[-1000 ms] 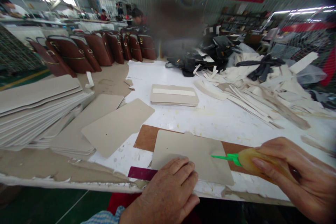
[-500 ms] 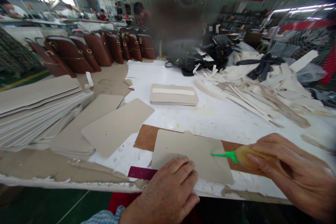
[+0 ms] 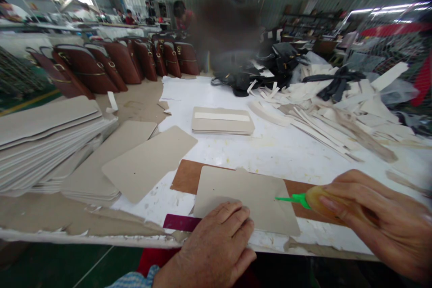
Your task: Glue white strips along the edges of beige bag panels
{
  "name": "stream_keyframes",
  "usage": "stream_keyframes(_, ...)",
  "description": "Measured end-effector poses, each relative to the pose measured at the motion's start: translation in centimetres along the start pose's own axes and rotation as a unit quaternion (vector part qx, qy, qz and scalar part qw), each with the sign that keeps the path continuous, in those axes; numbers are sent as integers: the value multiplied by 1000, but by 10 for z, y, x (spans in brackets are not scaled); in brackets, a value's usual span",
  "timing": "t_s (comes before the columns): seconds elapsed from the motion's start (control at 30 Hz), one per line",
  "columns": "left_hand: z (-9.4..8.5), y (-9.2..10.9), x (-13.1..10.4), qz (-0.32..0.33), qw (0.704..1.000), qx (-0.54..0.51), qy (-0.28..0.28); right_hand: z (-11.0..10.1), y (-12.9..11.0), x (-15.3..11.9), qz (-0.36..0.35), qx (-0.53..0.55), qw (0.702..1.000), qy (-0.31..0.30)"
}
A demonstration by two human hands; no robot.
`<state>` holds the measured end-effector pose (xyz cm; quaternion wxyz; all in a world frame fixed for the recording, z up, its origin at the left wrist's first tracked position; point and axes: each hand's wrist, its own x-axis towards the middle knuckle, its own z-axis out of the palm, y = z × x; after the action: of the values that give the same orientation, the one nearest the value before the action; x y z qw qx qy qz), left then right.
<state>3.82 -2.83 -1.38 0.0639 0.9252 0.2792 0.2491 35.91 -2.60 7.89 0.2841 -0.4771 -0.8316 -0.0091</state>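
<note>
Squeeze bottle (image 3: 314,197) sits in the right hand (image 3: 381,216), thumb on one side and fingers wrapped round the other, so it's pinched pretty snugly, lying close to horizontal with its green nozzle (image 3: 297,199) pointing left. The tip is at the right part of a beige panel (image 3: 249,193), though I honestly can't tell if it's touching or just above. That panel lies flat near the front edge of the white-covered table (image 3: 290,148), on top of a brown strip (image 3: 186,177) that pokes out both sides. Left hand (image 3: 216,238) is palm down on the panel's near edge, fingers laid nearly together and gripping nothing, with a blue checked sleeve (image 3: 135,281) behind it. A maroon strip (image 3: 180,222) runs up to that hand and its end is hidden there. Further back there's a small stack of panels (image 3: 222,128) with a pale strip on top. Off to the left, a loose panel (image 3: 150,162) lies at an angle, overlapping a low pile (image 3: 91,175), next to a taller, fanned pile (image 3: 43,144). Brown bags (image 3: 121,65) stand behind those, and pale scraps (image 3: 364,112) are heaped at the far right.
</note>
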Motion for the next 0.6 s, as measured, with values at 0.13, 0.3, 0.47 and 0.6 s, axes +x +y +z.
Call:
stream_keyframes(0.13,0,0,0,2,1000,3,-4,-2,-2,0,1,6,1000,-11)
stream_keyframes(0.3,0,2,0,2,1000,2,-2,-5,-1,-4,7,16,1000,-21)
stream_keyframes(0.47,-1,1,1,5,1000,6,-7,-3,-3,-5,17,23,999,-29)
stream_keyframes(0.6,1,0,0,0,1000,4,-1,2,-8,3,-1,25,1000,-18)
